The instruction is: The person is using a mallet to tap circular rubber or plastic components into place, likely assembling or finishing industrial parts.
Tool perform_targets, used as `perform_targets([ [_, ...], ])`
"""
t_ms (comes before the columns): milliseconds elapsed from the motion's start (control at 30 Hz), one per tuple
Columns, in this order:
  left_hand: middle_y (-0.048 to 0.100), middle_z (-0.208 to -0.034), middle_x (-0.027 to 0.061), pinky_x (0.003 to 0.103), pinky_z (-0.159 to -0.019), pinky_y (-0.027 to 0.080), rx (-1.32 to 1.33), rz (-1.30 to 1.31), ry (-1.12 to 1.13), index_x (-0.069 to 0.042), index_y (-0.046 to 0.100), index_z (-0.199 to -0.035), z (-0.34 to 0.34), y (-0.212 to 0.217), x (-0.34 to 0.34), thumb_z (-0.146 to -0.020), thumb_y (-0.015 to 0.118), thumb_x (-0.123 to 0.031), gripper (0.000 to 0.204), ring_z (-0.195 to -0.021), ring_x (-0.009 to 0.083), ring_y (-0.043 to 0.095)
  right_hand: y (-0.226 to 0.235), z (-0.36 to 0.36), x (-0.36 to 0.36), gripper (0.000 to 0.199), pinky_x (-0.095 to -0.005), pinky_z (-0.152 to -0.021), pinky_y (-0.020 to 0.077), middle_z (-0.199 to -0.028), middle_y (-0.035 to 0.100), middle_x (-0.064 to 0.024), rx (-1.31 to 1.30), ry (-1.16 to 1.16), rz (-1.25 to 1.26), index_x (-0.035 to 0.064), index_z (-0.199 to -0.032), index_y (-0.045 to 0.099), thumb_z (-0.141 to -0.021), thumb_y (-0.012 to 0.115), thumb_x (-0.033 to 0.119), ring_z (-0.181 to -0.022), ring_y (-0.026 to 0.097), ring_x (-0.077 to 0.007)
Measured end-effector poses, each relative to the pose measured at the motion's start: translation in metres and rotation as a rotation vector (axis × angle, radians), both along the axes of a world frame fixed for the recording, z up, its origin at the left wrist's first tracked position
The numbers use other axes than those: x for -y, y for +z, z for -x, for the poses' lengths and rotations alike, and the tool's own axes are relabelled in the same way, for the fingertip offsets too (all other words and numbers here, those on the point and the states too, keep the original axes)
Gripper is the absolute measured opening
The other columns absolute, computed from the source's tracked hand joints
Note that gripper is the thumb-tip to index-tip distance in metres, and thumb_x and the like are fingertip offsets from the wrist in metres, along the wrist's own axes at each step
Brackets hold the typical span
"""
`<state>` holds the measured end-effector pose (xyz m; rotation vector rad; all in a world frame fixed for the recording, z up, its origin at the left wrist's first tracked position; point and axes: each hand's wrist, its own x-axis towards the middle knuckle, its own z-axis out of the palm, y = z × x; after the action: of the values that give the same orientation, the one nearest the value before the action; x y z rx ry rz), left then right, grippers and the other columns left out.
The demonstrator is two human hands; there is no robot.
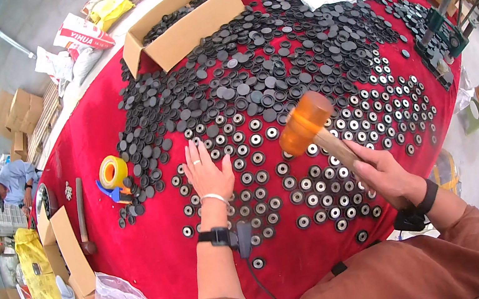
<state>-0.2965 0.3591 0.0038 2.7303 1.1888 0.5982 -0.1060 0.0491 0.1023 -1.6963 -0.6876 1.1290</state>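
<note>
Right hand: right hand (383,176) is wrapped tight round the wooden handle of a mallet (306,123) with an orange head, lifted above the table.
Left hand: left hand (207,174) lies flat, fingers spread, pressing on the small round black parts. It holds nothing.
Where the mallet is: up in the air, just right of the left hand, over the rows of black discs with pale middles (297,190).
Table: a red cloth (143,254) covers it, with a big heap of plain black discs (251,65) farther away.
What could go wrong: I think the mallet could land on the left fingers, because they rest so near where it hangs. A hard knock could also make loose discs jump off their rows.
How many: one mallet in hand, one more wooden tool (82,217) lying at the left. One yellow tape roll (112,171). One open cardboard box (183,22) of parts at the far side. Discs are far too many to count, hundreds.
</note>
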Motion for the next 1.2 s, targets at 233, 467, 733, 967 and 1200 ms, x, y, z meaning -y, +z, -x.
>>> perform_targets([
  [233, 0.019, -0.158, 0.0175, 0.053, -0.117, 0.013, -0.219, 0.235, 0.118, -0.001, 0.024, -0.150, -0.037, -0.005, -0.044, -0.088, 0.054, -0.053, 0.086, -0.148, 0.0296, 0.013, -0.010, -0.020, -0.059, 0.053, -0.0253, -0.058, 0.0476, -0.080, 0.058, 0.0000, 0.211, 0.045, -0.093, 0.0085, -0.148, 0.036, -0.097, 0.049, 0.012, -0.062, 0.053, -0.0066],
  [467, 0.020, -0.158, 0.0167, 0.051, -0.117, 0.018, -0.333, 0.174, 0.087, 0.003, 0.025, -0.148, -0.018, -0.021, -0.027, -0.094, 0.048, -0.049, 0.079, -0.147, 0.0295, 0.016, -0.021, -0.018, -0.080, 0.053, -0.0259, -0.057, 0.0483, -0.075, 0.058, -0.0002, 0.167, 0.093, -0.090, 0.0110, -0.148, 0.038, -0.097, 0.051, 0.014, -0.061, 0.053, -0.0067],
  [733, 0.020, -0.157, 0.0179, 0.059, -0.114, 0.013, -0.373, 0.203, -0.022, 0.002, 0.027, -0.147, 0.018, -0.012, 0.033, -0.093, 0.049, -0.048, 0.077, -0.148, 0.0301, 0.013, -0.017, -0.013, -0.096, 0.052, -0.0292, -0.075, 0.0507, -0.095, 0.066, -0.0097, 0.266, 0.188, -0.073, 0.0046, -0.145, 0.039, -0.096, 0.054, 0.015, -0.075, 0.058, -0.0109],
  [967, 0.035, -0.150, 0.0192, 0.049, -0.115, 0.024, -0.132, 0.042, -0.157, 0.001, 0.033, -0.144, -0.018, 0.001, -0.029, -0.097, 0.048, -0.037, 0.063, -0.141, 0.0324, 0.029, -0.010, -0.006, -0.100, 0.052, -0.0252, -0.061, 0.0485, -0.087, 0.063, -0.0031, 0.166, 0.123, -0.107, 0.0043, -0.145, 0.039, -0.096, 0.054, 0.012, -0.065, 0.054, -0.0058],
  [1200, 0.035, -0.152, 0.0131, 0.051, -0.117, 0.018, -0.357, 0.163, -0.041, 0.000, 0.032, -0.146, -0.031, -0.006, -0.042, -0.098, 0.044, -0.042, 0.064, -0.144, 0.0254, 0.026, -0.009, -0.014, -0.082, 0.053, -0.0246, -0.058, 0.0479, -0.086, 0.062, -0.0014, 0.094, 0.056, -0.056, 0.0063, -0.146, 0.039, -0.096, 0.055, 0.012, -0.063, 0.052, -0.0055],
])
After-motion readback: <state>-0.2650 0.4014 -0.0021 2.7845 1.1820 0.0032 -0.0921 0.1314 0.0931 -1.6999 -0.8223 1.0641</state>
